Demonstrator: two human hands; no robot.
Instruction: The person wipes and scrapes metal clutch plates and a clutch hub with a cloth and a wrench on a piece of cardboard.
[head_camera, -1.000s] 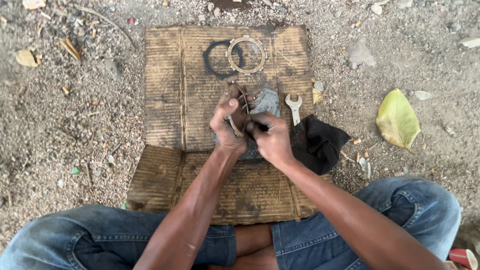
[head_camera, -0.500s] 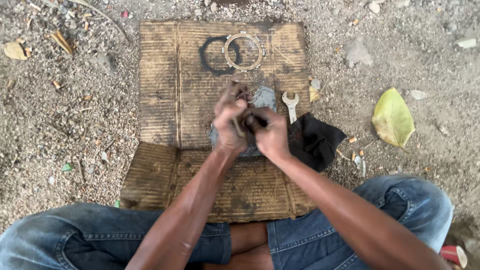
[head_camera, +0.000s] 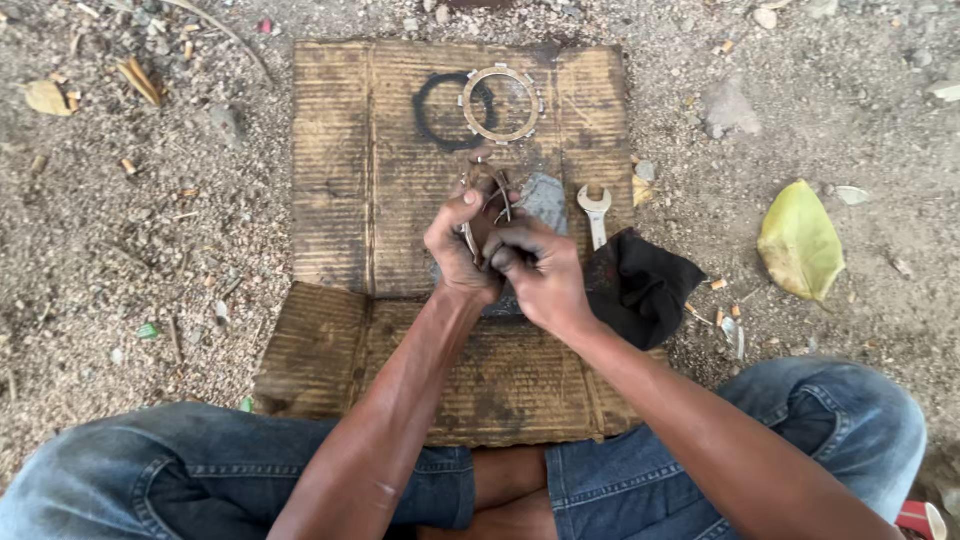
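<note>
I sit cross-legged on the ground with a dirty sheet of cardboard (head_camera: 360, 200) in front of me. Both hands meet over its middle. My left hand (head_camera: 458, 250) grips a small greasy metal part with thin rusty rings or plates (head_camera: 495, 190) sticking up above the fingers. My right hand (head_camera: 535, 268) is closed against the same part from the right, thumb and fingers pinching at it. A grey metal piece (head_camera: 545, 197) shows just behind the hands. What lies under the hands is hidden.
A toothed metal ring (head_camera: 500, 104) lies at the far end of the cardboard beside a dark oily ring mark (head_camera: 435, 112). A small spanner (head_camera: 596, 212) and a black rag (head_camera: 640, 285) lie to the right. Gravel, dry leaves and a yellow-green leaf (head_camera: 798, 240) surround the cardboard.
The hands stay together on the metal part with only small finger shifts. The view has drifted slightly, so everything sits a little lower in the picture.
</note>
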